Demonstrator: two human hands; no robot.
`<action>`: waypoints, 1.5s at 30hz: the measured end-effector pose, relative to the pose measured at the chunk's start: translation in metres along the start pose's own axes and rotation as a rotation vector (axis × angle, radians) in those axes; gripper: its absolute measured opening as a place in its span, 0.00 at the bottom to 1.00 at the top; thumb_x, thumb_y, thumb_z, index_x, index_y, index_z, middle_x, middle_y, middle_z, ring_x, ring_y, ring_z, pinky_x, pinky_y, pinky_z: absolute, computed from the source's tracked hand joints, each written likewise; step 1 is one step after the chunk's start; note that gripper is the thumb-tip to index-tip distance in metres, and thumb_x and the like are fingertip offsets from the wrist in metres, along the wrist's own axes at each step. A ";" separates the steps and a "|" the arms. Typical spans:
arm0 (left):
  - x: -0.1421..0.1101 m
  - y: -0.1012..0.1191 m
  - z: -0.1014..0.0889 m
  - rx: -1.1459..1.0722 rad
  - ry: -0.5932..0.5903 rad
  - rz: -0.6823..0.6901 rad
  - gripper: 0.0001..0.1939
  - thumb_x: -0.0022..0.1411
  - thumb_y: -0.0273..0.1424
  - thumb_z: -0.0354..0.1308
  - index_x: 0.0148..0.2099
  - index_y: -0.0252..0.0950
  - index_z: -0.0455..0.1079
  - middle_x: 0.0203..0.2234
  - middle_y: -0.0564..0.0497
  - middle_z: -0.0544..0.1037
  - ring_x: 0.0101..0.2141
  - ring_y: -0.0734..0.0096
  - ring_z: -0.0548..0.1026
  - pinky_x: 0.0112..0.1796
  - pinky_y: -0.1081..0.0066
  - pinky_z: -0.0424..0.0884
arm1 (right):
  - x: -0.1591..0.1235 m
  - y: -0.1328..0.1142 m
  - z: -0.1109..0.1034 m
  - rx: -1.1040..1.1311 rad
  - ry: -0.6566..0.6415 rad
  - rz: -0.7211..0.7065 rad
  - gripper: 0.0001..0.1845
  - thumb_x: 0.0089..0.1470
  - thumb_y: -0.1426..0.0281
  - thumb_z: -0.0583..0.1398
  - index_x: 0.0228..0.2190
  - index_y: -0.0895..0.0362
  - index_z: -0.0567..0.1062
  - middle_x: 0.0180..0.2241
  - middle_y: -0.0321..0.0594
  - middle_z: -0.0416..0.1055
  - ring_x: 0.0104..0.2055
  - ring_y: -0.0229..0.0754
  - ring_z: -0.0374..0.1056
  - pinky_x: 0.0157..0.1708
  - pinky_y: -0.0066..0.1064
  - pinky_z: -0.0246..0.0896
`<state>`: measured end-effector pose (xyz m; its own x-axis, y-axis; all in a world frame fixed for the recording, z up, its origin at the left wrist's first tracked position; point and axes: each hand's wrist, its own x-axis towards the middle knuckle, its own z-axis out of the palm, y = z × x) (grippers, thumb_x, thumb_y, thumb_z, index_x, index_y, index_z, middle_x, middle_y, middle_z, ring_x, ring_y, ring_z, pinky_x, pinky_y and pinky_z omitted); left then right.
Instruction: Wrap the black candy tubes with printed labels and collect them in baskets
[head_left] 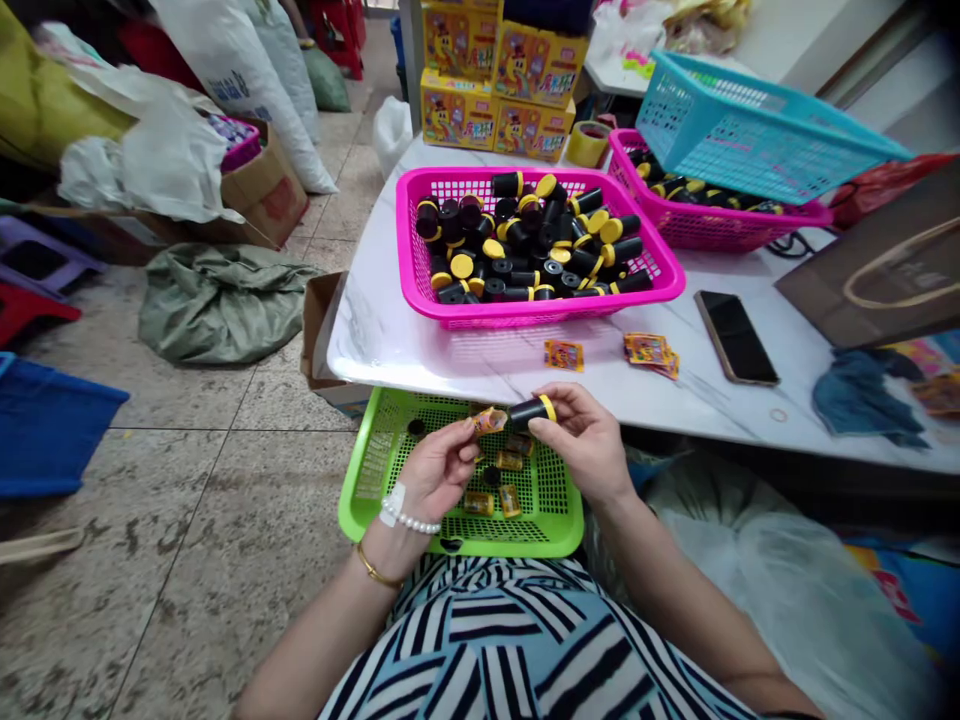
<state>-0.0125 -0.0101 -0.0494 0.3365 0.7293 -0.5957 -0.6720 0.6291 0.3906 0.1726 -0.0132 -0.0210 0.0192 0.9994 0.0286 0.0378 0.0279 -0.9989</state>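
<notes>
My left hand [441, 462] pinches a small orange printed wrapper sleeve [490, 420], its open end toward the right. Between the thumb and fingers of my right hand [581, 440] is a small black canister with a yellow cap [531, 412], lying level with its black end close to the sleeve. Whether the two touch I cannot tell. Below both hands a green plastic basket [364, 500] holds several canisters in orange wrappers [510, 500] and some black pieces [492, 476]. On the table edge above lie a flat orange sleeve [563, 355] and a small stack of sleeves [649, 352].
A pink basket [540, 316] full of black canisters with yellow caps stands on the white table [367, 330]. Behind it are yellow printed boxes [495, 100], a tape roll [588, 144] and a blue basket [750, 130] atop another pink one. A phone [736, 337] lies right.
</notes>
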 end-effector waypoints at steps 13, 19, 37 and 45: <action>-0.002 -0.011 0.001 -0.025 -0.100 -0.066 0.14 0.46 0.28 0.72 0.33 0.30 0.71 0.22 0.57 0.69 0.15 0.91 0.57 0.13 0.87 0.47 | -0.011 0.000 0.007 0.016 0.061 0.006 0.17 0.51 0.60 0.67 0.40 0.54 0.72 0.43 0.44 0.78 0.44 0.45 0.76 0.46 0.37 0.72; 0.000 -0.013 0.006 -0.055 -0.084 -0.034 0.16 0.47 0.28 0.72 0.37 0.29 0.71 0.23 0.57 0.70 0.15 0.91 0.57 0.12 0.87 0.46 | -0.018 -0.001 0.007 -0.098 0.052 -0.035 0.15 0.49 0.65 0.68 0.39 0.54 0.72 0.45 0.44 0.77 0.44 0.45 0.75 0.47 0.37 0.72; -0.016 -0.015 0.012 0.319 0.063 0.360 0.23 0.49 0.34 0.71 0.47 0.33 0.74 0.34 0.49 0.76 0.28 0.78 0.71 0.22 0.81 0.66 | -0.023 0.021 0.004 -0.127 0.065 -0.270 0.19 0.45 0.71 0.70 0.38 0.53 0.70 0.40 0.40 0.73 0.44 0.44 0.73 0.46 0.38 0.70; -0.008 -0.016 -0.012 0.537 -0.174 0.105 0.18 0.50 0.37 0.70 0.40 0.31 0.74 0.23 0.53 0.75 0.19 0.80 0.69 0.22 0.77 0.67 | -0.037 0.021 0.001 -0.316 -0.203 -0.280 0.15 0.51 0.72 0.67 0.43 0.52 0.77 0.39 0.41 0.71 0.35 0.39 0.70 0.35 0.32 0.70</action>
<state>-0.0125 -0.0292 -0.0591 0.4203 0.8005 -0.4273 -0.2941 0.5657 0.7704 0.1716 -0.0493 -0.0435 -0.2302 0.9389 0.2559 0.3170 0.3210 -0.8925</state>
